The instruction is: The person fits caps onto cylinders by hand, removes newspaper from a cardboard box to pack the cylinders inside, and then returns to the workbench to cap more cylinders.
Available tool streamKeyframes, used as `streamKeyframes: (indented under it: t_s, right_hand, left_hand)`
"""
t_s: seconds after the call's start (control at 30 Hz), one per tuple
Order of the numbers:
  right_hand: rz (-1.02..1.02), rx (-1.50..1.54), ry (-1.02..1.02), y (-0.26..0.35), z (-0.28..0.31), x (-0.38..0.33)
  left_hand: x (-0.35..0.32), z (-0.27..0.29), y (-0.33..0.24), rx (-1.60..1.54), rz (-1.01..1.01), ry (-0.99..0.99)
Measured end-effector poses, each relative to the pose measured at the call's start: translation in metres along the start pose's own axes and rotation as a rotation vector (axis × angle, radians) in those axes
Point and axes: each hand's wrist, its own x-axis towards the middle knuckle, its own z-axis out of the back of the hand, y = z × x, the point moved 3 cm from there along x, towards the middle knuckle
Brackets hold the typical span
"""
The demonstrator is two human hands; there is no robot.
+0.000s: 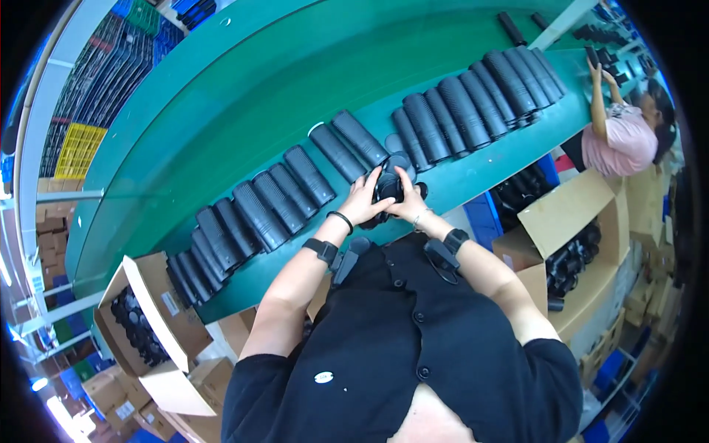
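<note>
My left hand [359, 202] and my right hand [410, 204] are close together at the near edge of the green table [310, 240]. The fingers of both are curled around a black round plastic part [388, 187], whose exact kind I cannot make out. More dark pieces show under and beside my palms, partly hidden. Just beyond my fingertips lie flat black discs [399, 162], overlapping one another. Two black ribbed cylinders [359, 138] lie on the table ahead of my hands, one with a pale rim at its far end.
Rows of black ribbed cylinders [258, 214] lie to the left and more cylinders [464, 111] to the right. Open cardboard boxes [188, 325] of black parts stand at both sides, with a blue crate [484, 221] at right. A co-worker [620, 140] handles black parts at far right.
</note>
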Motion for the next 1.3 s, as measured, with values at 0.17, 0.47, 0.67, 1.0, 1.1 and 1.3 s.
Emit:
streamKeyframes:
  t_s: [0.17, 0.47, 0.67, 1.0, 1.1, 1.3]
  right_hand:
    - [-0.054, 0.058, 0.081, 0.015, 0.006, -0.004]
    - [-0.006, -0.098, 0.127, 0.014, 0.027, 0.013]
    - [0.051, -0.147, 0.06, 0.008, 0.029, 0.012]
    - [0.144, -0.38, -0.104, 0.045, 0.023, -0.014]
    - [0.238, -0.427, -0.179, 0.032, 0.019, -0.016]
    - [0.233, -0.293, -0.193, 0.032, 0.02, -0.026]
  left_hand:
    - [-0.015, 0.003, 0.007, 0.0, -0.009, 0.034]
    - [-0.024, 0.028, -0.008, 0.024, -0.089, 0.176]
    - [-0.042, 0.047, -0.004, -0.095, -0.101, 0.008]
    - [-0.062, 0.027, 0.007, 0.316, 0.029, -0.2]
    - [-0.066, 0.02, 0.004, 0.356, -0.021, -0.323]
    - [-0.08, 0.019, -0.01, 0.391, -0.083, -0.44]
